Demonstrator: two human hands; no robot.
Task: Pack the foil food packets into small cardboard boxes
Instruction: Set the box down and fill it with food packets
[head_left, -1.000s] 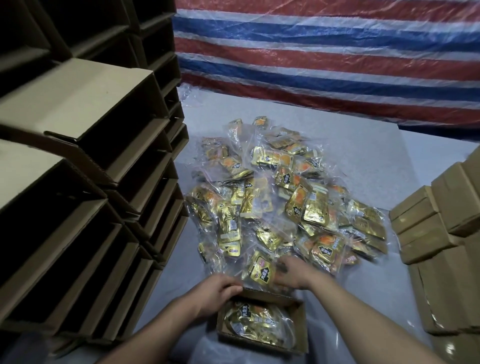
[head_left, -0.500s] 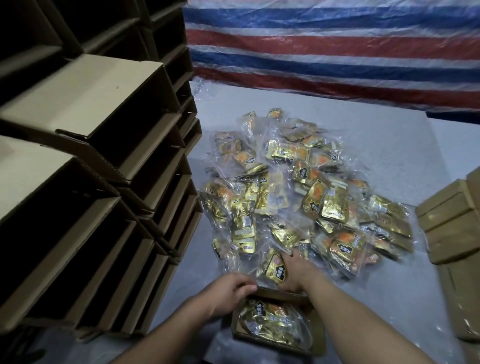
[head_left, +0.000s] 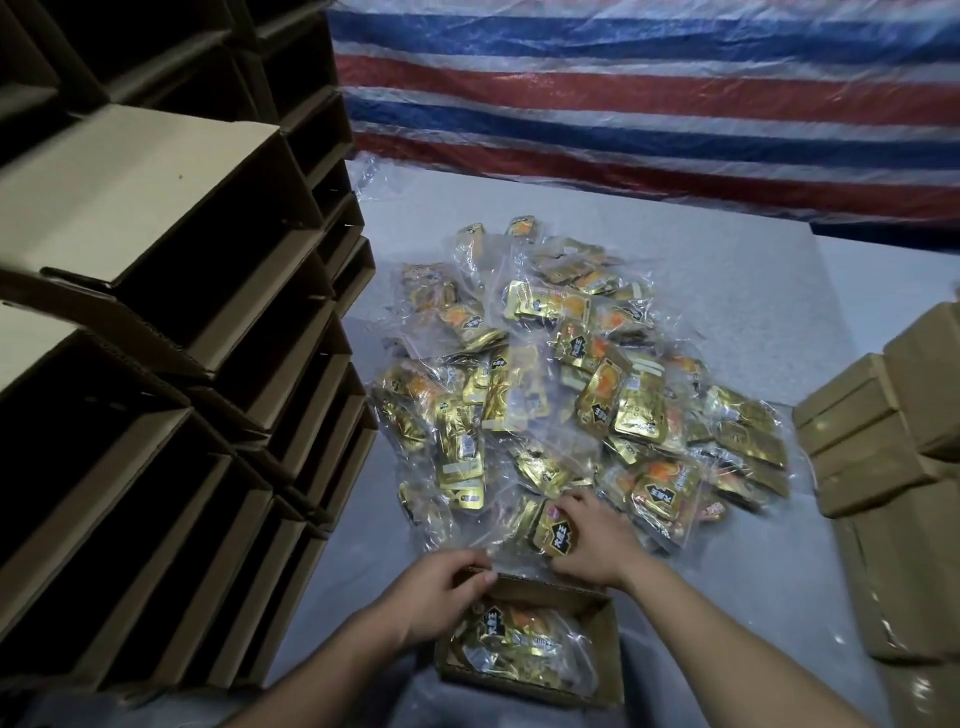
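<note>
A heap of gold foil food packets (head_left: 582, 384) in clear plastic bags lies on the grey table. Just in front of it stands a small open cardboard box (head_left: 608, 644) with a bag of packets (head_left: 514, 639) inside. My left hand (head_left: 441, 592) grips the box's far left corner, fingers curled over the rim. My right hand (head_left: 592, 540) is closed on a bagged gold packet (head_left: 548, 530) at the near edge of the heap, just beyond the box.
Stacks of empty open cardboard boxes (head_left: 171, 364) fill the left side, close to my left arm. Closed, taped boxes (head_left: 883, 457) are piled at the right. A red, white and blue striped tarp (head_left: 649, 104) hangs behind the table (head_left: 727, 270).
The view has shifted slightly; the heap and box sit differently in the frame. My right hand has tightened on the packet at the heap's near edge. My left hand stays on the box corner.
</note>
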